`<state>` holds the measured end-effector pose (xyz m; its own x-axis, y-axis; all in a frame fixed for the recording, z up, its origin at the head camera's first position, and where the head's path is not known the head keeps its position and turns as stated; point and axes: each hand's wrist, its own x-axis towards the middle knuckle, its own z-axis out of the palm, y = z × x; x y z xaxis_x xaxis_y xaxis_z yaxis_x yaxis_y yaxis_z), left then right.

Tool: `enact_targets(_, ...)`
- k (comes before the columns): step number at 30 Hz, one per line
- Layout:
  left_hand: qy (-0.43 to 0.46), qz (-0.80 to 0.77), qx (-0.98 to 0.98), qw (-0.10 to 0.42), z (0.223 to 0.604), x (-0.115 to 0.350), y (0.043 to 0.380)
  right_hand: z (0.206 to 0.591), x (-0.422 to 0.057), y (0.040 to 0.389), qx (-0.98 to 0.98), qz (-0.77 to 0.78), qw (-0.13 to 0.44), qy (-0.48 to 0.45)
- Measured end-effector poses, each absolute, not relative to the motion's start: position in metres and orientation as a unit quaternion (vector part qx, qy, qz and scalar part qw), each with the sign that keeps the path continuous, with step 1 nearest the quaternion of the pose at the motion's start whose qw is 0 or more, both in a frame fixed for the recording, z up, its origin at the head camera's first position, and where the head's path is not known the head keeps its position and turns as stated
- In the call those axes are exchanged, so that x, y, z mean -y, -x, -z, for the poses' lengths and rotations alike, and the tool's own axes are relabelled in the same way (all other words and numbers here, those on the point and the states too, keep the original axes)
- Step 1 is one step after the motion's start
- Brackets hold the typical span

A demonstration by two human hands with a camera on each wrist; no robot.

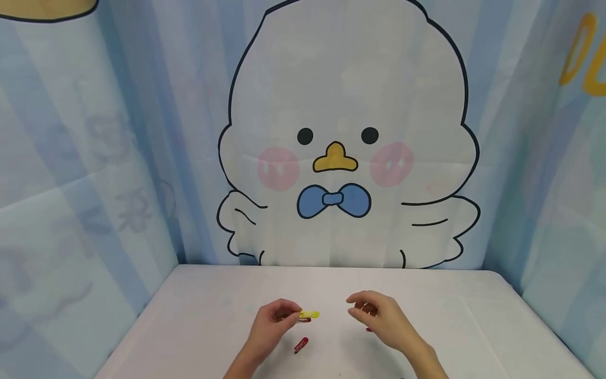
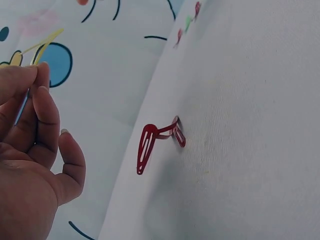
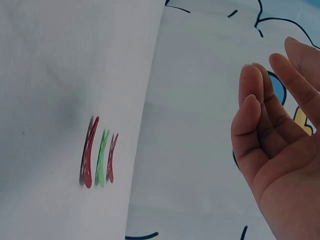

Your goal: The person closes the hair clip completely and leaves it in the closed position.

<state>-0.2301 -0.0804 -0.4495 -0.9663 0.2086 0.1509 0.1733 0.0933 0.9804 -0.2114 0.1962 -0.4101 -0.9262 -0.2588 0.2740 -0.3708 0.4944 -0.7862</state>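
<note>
Between thumb and fingertips, my left hand (image 1: 272, 326) pinches a yellow snap hair clip (image 1: 310, 315), which also shows in the left wrist view (image 2: 46, 46). Close by, one red hair clip (image 1: 301, 345) rests on the table, and another red clip (image 1: 306, 320) shows just below the yellow one. The left wrist view shows a red clip (image 2: 146, 150) beside a second, opened-out red clip (image 2: 179, 135). Over the table's right part, my right hand (image 1: 385, 318) has loosely curved fingers, thumb and index apart, with nothing between them.
The right wrist view shows a row on the table: a red clip (image 3: 90, 155), a green clip (image 3: 102, 159) and another red clip (image 3: 112, 159). In the head view the right hand mostly hides them. A printed curtain (image 1: 341, 89) stands behind the white table (image 1: 473, 326).
</note>
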Motion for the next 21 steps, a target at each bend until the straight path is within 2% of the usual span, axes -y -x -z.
enact_targets(5,-0.132,-0.666,-0.734,0.011,0.448,0.073,0.227,0.413,-0.183,0.212,0.860,-0.459,0.088,-0.205)
enact_targets(21,-0.134,-0.693,-0.708,0.017,0.450,0.056,0.223,0.421,-0.150,0.209,0.832,-0.505,0.086,-0.215)
